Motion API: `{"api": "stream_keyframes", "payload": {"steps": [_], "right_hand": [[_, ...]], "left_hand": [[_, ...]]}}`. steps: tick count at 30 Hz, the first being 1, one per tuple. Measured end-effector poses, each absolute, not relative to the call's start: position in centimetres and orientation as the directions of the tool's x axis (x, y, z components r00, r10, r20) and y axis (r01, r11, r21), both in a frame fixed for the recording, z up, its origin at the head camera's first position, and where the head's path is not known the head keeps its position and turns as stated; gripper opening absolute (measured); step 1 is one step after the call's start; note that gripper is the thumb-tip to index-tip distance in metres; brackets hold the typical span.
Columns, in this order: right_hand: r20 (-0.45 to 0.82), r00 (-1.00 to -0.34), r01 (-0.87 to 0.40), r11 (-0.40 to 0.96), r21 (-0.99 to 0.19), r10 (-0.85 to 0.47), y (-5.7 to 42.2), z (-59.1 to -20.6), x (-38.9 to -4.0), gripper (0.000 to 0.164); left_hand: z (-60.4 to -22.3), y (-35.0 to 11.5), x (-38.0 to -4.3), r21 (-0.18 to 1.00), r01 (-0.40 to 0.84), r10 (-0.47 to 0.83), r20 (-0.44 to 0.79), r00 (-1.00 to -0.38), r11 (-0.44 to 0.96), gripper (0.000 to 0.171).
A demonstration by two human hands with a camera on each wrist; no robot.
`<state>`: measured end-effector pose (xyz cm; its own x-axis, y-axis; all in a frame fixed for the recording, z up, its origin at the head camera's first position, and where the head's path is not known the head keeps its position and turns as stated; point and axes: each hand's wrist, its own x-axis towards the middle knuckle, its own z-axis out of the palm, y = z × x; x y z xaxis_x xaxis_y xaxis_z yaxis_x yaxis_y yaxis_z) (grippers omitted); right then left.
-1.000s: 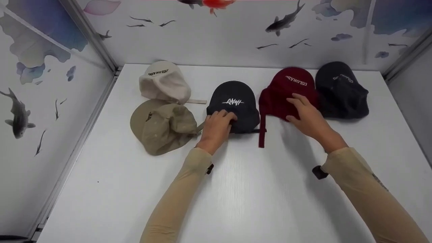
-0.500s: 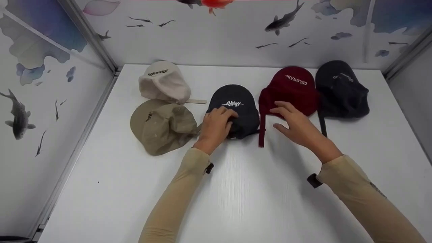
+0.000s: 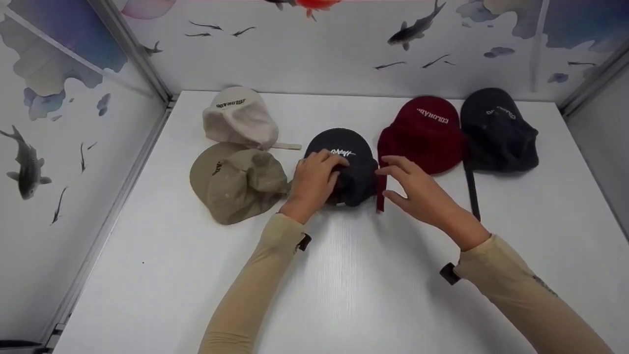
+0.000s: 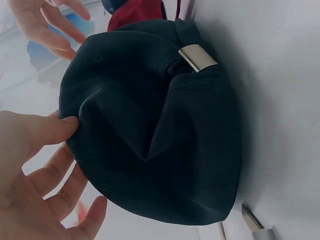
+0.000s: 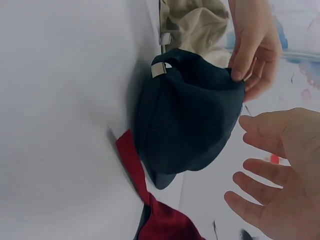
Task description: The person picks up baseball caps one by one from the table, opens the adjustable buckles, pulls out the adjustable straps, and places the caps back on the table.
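A dark baseball cap (image 3: 362, 179) with white lettering lies in the middle of the row, its strap buckle (image 4: 199, 57) facing the person. My left hand (image 3: 313, 182) pinches the crown's cloth between thumb and fingers, as the left wrist view also shows. The crown is dented in there. Just right of this cap, my right hand (image 3: 420, 191) hovers with fingers spread and loosely bent, holding nothing. A small gap separates it from the cap in the right wrist view. Beneath its fingertips hangs the strap of a maroon cap (image 3: 422, 132).
To the left lie a khaki cap (image 3: 236, 189) and, behind it, a cream cap (image 3: 241, 118). A navy cap (image 3: 499, 132) touches the maroon one on the right. Printed panels (image 3: 324, 59) wall in the white table (image 3: 344, 285) at back and sides.
The middle dark cap has slid slightly toward the person with my left hand on it. My right hand has left the maroon cap and moved left, close to the dark cap.
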<state>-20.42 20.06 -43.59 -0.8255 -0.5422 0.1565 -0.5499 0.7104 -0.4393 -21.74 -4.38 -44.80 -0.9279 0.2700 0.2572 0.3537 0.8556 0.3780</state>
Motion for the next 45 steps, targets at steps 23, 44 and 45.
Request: {"api": "stream_keyframes", "payload": {"steps": [23,44,45], "right_hand": [[0.563,-0.356,-0.899,0.439,0.014,-0.746,17.3,-44.9,-18.4,0.032],[0.534,-0.254,-0.795,0.489,0.360,-0.807,18.8,-47.2,-19.4,0.024],[0.536,-0.254,-0.795,0.489,0.358,-0.805,18.9,-47.1,-19.4,0.022]], "left_hand": [[-42.5,-4.3,-20.7,0.466,0.413,0.293,0.310,-0.904,0.782,0.017],[-42.2,-3.3,-19.7,0.506,0.487,0.363,0.329,-0.872,0.711,0.016],[-42.2,-3.2,-19.6,0.508,0.487,0.362,0.328,-0.872,0.711,0.016]]}}
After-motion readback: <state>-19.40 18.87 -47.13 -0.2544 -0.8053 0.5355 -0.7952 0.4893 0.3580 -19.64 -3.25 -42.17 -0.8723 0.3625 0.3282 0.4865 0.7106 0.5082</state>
